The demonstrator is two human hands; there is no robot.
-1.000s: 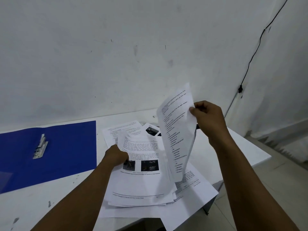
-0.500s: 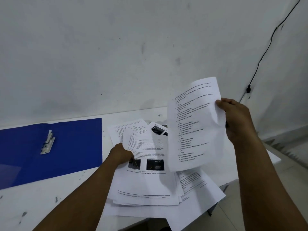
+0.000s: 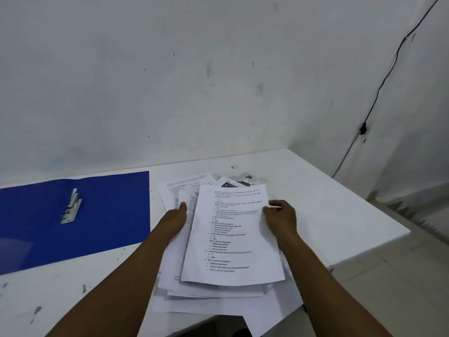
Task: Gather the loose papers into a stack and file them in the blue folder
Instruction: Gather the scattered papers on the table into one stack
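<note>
A loose pile of printed white papers (image 3: 213, 291) lies on the white table (image 3: 328, 215), some sheets hanging over the front edge. One sheet with list text (image 3: 230, 237) lies on top of the pile. My right hand (image 3: 281, 217) pinches that sheet's right edge. My left hand (image 3: 176, 220) rests on the pile's left side, thumb on the paper. The blue folder (image 3: 109, 215) lies open and flat at the left, with a metal clip (image 3: 71, 209) in its middle, clear of both hands.
The table stands against a white wall in a corner. A black cable (image 3: 379, 86) runs down the right wall. The table's right edge (image 3: 379, 246) drops to a tiled floor. Small dark marks spot the table's front left.
My right hand has brought the raised sheet down from the air onto the top of the pile. My left hand has stayed on the pile's left side.
</note>
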